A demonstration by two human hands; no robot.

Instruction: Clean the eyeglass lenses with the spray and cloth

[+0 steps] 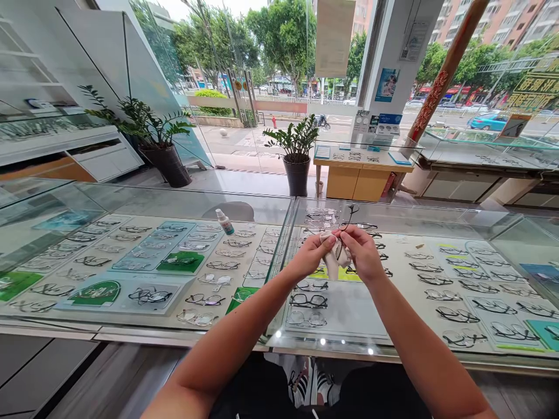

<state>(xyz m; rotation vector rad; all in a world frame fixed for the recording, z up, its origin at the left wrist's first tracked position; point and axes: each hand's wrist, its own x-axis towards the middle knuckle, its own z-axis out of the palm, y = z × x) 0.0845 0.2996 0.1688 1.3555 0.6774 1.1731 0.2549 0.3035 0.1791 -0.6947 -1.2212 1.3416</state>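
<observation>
Both hands are together over the glass counter (301,337). My left hand (313,254) is closed on a pale cloth (332,269), whose end hangs down below the fingers. A dark-framed pair of eyeglasses (351,213) is pinched in my right hand (361,249), one thin arm pointing up and away from me. Part of the frame lies against the cloth between the two hands; the fingers hide most of the lenses. Under the glass, rows of eyeglasses (308,300) show below my hands.
A small spray bottle (225,223) stands on the counter to the left. More display eyeglasses (457,315) lie in the case at right. Beyond the counter are a potted plant (297,171), a second potted plant (163,163) and a wooden display table (362,181) near the window.
</observation>
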